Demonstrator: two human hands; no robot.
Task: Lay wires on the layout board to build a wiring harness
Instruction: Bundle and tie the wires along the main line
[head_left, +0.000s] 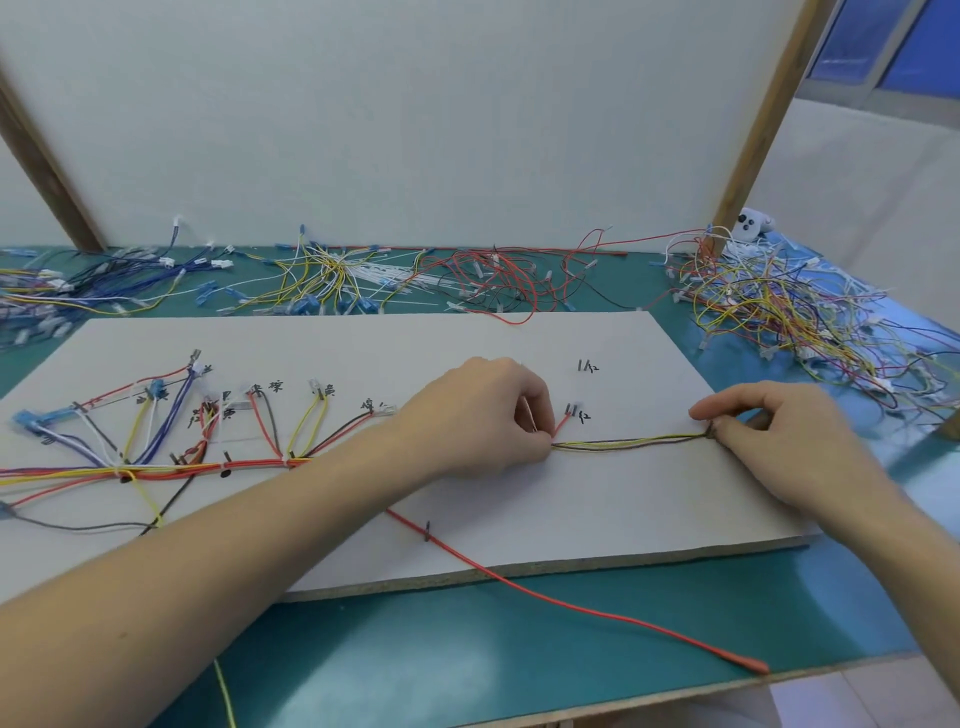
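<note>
Head view: left hand (485, 413) and right hand (769, 434) each pinch the wire bundle (628, 443), stretched near the layout board's (519, 338) right edge. Advisable: keep strands taut, parallel, seated against the pegs.

- Layout board (467, 338): white, flat on a green table (519, 623), hand-lettered marks beside small pegs.
- Left hand (483, 415): fingers curled, pinching a thin bundle of wires (628, 443) at its left end, on the board.
- Right hand (769, 436): fingertips pinching the same bundle at its right end, near the board's right edge; bundle runs nearly straight between the hands.
- Short red wire (562, 425): rises from beside the left hand's fingertips to a peg.
- Laid harness (156, 467): multicoloured trunk with branches on the board's left half.
- Long red wire (571, 605): trails off the board's front edge across the table.
- Loose wire piles (779, 306): behind and right of the board.
</note>
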